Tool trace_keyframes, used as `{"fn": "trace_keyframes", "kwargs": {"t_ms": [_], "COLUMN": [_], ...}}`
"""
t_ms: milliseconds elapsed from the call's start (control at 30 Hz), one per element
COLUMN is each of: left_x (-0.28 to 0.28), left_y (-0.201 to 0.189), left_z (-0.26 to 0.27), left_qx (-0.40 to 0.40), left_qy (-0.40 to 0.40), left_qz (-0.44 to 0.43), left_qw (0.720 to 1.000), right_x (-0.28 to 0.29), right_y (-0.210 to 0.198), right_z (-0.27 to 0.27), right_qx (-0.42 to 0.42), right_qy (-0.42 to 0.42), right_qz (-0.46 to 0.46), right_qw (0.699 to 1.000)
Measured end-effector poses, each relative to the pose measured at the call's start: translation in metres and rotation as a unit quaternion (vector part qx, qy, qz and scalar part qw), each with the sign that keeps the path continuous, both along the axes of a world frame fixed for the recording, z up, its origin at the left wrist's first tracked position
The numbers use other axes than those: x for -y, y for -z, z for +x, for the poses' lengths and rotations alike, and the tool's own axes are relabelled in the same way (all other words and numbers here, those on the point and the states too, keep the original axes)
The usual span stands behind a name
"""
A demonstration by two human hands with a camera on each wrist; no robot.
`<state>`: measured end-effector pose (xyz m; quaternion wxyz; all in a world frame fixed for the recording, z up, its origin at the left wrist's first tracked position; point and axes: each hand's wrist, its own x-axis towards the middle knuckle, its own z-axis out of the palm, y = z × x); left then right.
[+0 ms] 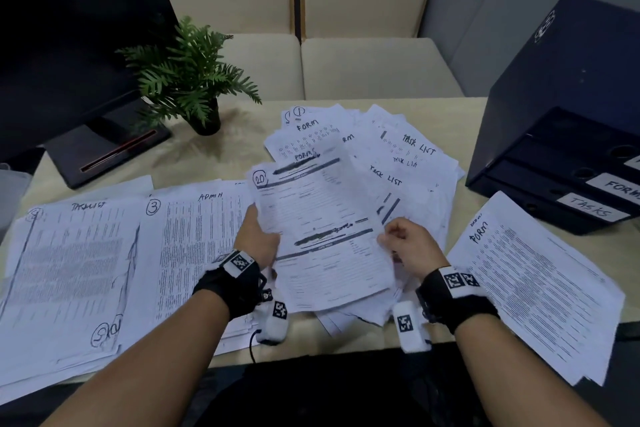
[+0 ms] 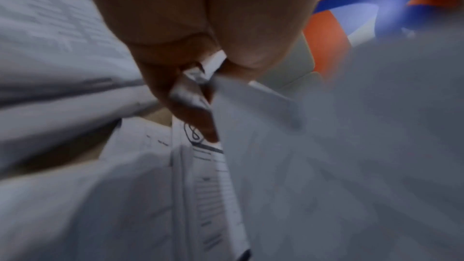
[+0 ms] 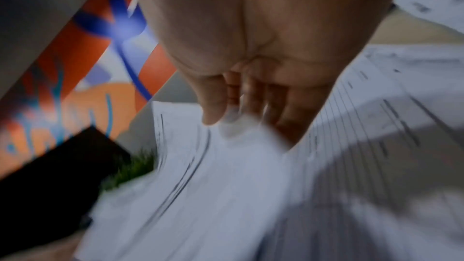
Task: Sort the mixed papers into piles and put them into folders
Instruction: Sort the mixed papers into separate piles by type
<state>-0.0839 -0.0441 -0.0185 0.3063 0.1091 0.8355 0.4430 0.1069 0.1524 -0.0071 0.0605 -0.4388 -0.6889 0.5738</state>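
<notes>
The left hand (image 1: 261, 239) pinches the left edge of sheet 20 (image 1: 322, 229) and the right hand (image 1: 405, 239) its right edge, fingers closed on it above the mixed pile (image 1: 398, 156) on the table (image 1: 221, 152). Light, limp, tearable: grip opposite edges.

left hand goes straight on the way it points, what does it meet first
Likely the loose white paper sheets headed FORM, past the white sheet numbered 20 it grips; depth unclear.
</notes>
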Motion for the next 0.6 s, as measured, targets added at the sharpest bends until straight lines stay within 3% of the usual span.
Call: {"fn": "trace_keyframes", "kwargs": {"t_ms": [67,200,300,433,500,600], "left_x": [0.007,0.025,0.032,0.038,0.039,0.039], "left_y": [-0.001,0.001,0.009,0.015,0.016,0.017], "left_z": [-0.004,-0.007,-0.008,-0.005,-0.005,-0.007], "left_qx": [-0.033,-0.048,-0.043,-0.033,-0.033,-0.034], "left_qy": [-0.002,-0.008,-0.022,-0.037,-0.034,-0.033], "left_qz": [-0.036,-0.069,-0.078,-0.076,-0.08,-0.078], "left_qw": [0.999,0.996,0.996,0.996,0.996,0.996], "right_x": [-0.015,-0.044,-0.052,-0.052,-0.055,-0.067], "right_y": [0.006,0.016,0.022,0.032,0.032,0.024], "right_z": [-0.009,-0.027,-0.037,-0.042,-0.042,-0.034], "right_qx": [0.075,0.231,0.333,0.385,0.342,0.196], "right_qy": [-0.007,-0.063,-0.118,-0.128,-0.114,0.007], "right_qz": [0.087,0.261,0.279,0.296,0.291,0.211], "right_qw": [0.993,0.935,0.893,0.865,0.886,0.957]}}
